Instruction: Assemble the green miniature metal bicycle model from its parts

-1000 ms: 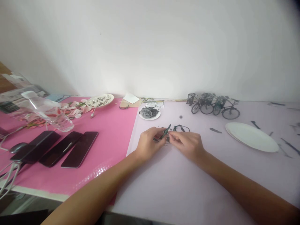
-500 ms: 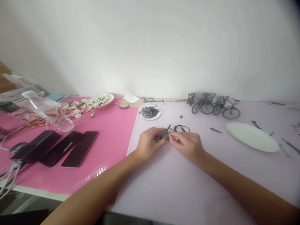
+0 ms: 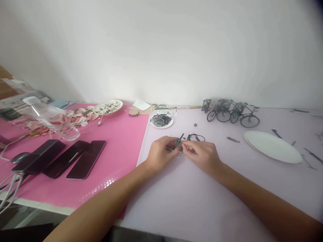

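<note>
My left hand (image 3: 161, 151) pinches a small dark green part (image 3: 178, 141) that sticks up at a slant between thumb and fingers. Close against it on the right, my right hand (image 3: 200, 153) has its fingertips pressed together at the part's edge; whatever they hold is too small to make out. Just behind the hands, a black wheel piece with a thin rim (image 3: 200, 138) lies on the pale lilac mat (image 3: 191, 198). Farther back stands a small white plate (image 3: 153, 124) heaped with dark wheels and parts.
Several small model bicycles (image 3: 249, 121) stand by the wall at the back right. A white oval plate (image 3: 274, 146) lies at the right among loose dark parts (image 3: 232, 139). On the pink mat (image 3: 121, 148) are phones (image 3: 87, 159), a plastic bottle (image 3: 54, 121) and petals (image 3: 79, 119).
</note>
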A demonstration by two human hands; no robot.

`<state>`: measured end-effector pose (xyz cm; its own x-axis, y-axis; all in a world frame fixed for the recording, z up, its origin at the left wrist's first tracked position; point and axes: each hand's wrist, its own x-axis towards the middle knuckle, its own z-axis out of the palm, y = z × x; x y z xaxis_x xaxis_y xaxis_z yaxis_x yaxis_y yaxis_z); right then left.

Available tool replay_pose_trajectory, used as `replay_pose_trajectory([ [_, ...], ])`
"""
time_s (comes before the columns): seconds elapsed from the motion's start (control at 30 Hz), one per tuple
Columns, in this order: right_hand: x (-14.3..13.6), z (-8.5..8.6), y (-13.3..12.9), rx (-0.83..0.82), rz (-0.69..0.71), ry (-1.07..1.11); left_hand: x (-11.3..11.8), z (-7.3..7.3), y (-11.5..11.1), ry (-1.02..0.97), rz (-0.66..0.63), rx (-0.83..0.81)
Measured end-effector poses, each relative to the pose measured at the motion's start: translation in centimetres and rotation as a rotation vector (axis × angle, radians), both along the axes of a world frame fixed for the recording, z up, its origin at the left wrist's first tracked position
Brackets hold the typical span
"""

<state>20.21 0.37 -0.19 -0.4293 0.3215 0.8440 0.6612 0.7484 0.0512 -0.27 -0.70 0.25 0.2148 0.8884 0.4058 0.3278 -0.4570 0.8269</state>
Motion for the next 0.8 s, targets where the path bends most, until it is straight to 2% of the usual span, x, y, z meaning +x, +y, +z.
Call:
replay_pose_trajectory([
  [0.8,-0.21,-0.18,-0.12,-0.109,-0.019,0.015,-0.24,-0.11,0.22,0.034,-0.011,-0.003],
])
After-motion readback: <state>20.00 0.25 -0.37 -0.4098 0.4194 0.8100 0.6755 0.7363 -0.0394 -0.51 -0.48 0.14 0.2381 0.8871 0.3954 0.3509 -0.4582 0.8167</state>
